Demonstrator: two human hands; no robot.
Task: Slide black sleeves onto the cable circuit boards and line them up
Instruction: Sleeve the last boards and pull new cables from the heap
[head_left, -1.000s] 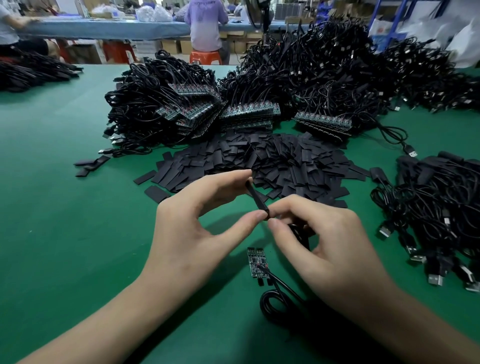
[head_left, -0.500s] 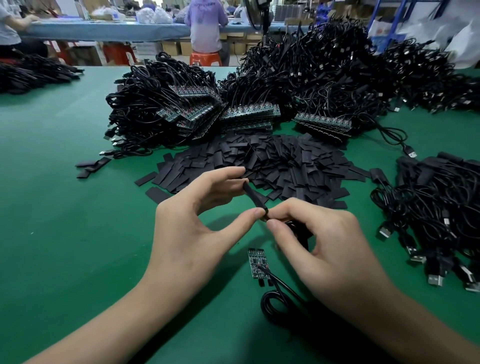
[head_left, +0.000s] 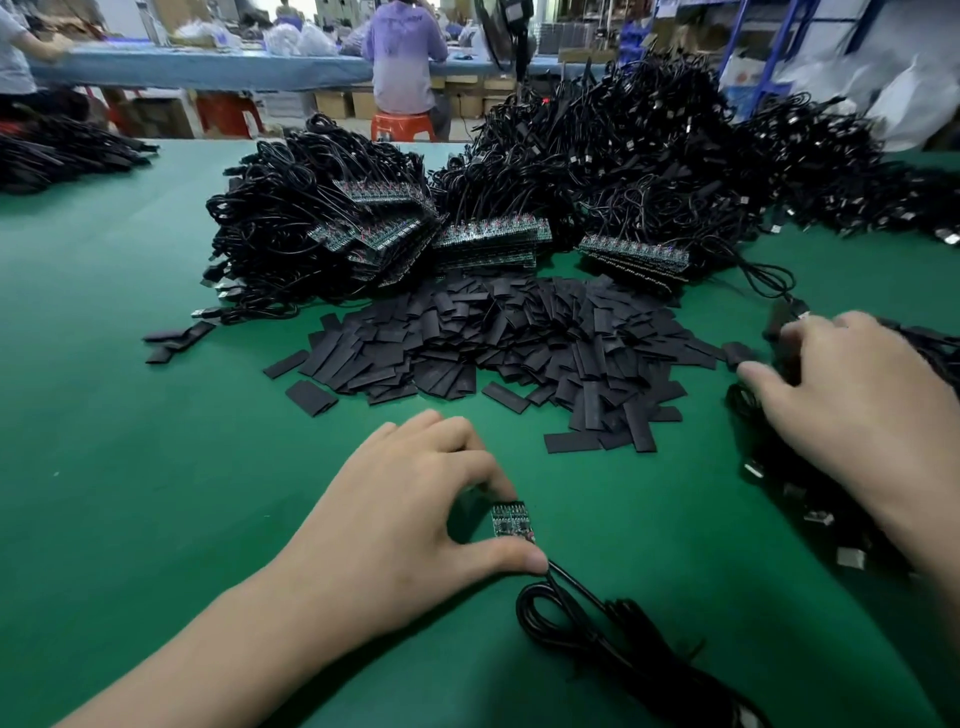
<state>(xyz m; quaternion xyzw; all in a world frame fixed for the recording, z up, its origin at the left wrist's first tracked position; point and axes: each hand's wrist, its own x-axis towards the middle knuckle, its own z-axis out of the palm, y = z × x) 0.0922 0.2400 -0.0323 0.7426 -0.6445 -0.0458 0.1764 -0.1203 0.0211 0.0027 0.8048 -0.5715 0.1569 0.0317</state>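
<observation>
A small green circuit board (head_left: 512, 521) lies on the green table (head_left: 156, 467), its black cable (head_left: 550, 618) coiled to the lower right. My left hand (head_left: 405, 519) pinches the board between thumb and forefinger. My right hand (head_left: 872, 410) is out at the right over a heap of cables (head_left: 800, 493), blurred. A dark sleeved cable end (head_left: 783, 345) shows between its thumb and forefinger. Loose black sleeves (head_left: 519, 343) lie heaped in the middle of the table.
Rows of bare circuit boards (head_left: 488, 239) stacked with their cables stand behind the sleeves, backed by big tangles of black cable (head_left: 649, 130). More cables (head_left: 62, 150) lie far left. People sit at a blue table (head_left: 208, 67) beyond.
Both hands were pinching one black sleeve above the board. Now my left hand has dropped onto the board and my right hand has swung to the cable heap at the right.
</observation>
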